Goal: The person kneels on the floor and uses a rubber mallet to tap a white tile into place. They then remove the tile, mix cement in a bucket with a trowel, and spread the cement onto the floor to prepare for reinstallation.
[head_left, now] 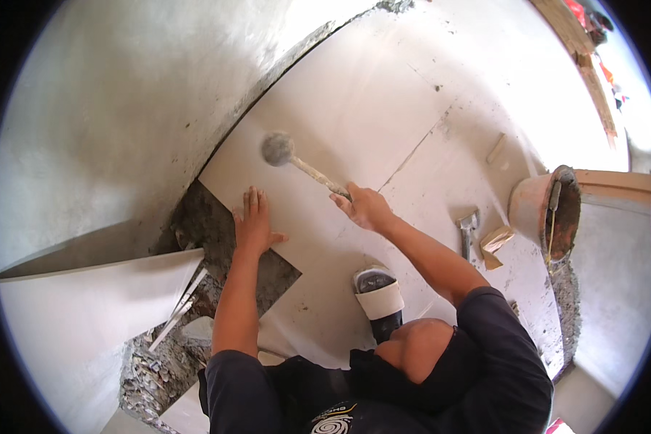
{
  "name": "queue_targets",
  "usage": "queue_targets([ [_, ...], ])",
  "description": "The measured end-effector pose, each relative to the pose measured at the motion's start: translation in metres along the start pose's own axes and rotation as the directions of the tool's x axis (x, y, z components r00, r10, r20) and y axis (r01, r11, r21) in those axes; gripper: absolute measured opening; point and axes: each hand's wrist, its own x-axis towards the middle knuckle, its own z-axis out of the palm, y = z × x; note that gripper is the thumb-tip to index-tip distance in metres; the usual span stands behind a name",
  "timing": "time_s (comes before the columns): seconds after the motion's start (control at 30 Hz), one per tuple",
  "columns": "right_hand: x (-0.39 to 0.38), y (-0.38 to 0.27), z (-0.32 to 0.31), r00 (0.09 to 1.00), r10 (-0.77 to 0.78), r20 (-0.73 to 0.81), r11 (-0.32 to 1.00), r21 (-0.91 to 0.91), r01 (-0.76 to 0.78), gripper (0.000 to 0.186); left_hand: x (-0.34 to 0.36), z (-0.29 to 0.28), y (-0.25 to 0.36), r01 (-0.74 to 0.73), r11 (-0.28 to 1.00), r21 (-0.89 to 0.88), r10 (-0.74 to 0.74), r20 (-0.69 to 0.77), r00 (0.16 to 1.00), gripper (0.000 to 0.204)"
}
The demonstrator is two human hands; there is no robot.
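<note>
My right hand (367, 208) grips the handle of a mallet (312, 172). Its rounded, dust-grey head (277, 148) is over a large pale floor tile (267, 181), left of that hand; whether it touches the tile I cannot tell. My left hand (252, 223) lies flat at the tile's near edge, fingers stretched forward and thumb out to the right. Just below that edge, dark wet mortar (271, 278) shows in a corner-shaped gap around my left wrist.
A loose tile (94, 304) leans at the left, beside rubble (155, 376) and thin white strips (173, 318). A grey wall (123, 130) borders the tiles. To the right are a hammer-like tool (468, 231), a tan folded piece (496, 242) and a mortar-stained bucket (526, 206). My sandalled foot (378, 289) stands on tile.
</note>
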Motion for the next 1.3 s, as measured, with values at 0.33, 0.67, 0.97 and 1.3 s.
queue_targets([
  [0.33,0.009,0.024,0.007,0.997,0.039,-0.060,0.991,-0.125,-0.046,0.053,0.010,-0.003,0.002,0.017,0.999,0.044,-0.018,0.024,1.000,0.128],
  [0.67,0.002,0.024,0.013,1.000,-0.007,-0.027,1.000,-0.012,0.007,0.057,0.010,0.000,0.005,0.038,0.999,0.027,-0.037,-0.021,0.999,0.130],
  [0.97,0.007,0.028,-0.021,0.999,0.047,-0.020,0.997,-0.053,-0.048,0.057,0.011,-0.002,0.010,0.057,0.995,0.083,-0.060,0.030,0.998,0.126],
  [1.3,0.016,0.011,-0.062,0.901,-0.198,-0.385,0.944,0.171,0.281,0.046,0.075,-0.013,0.055,0.016,0.993,-0.117,-0.050,-0.291,0.955,0.114],
])
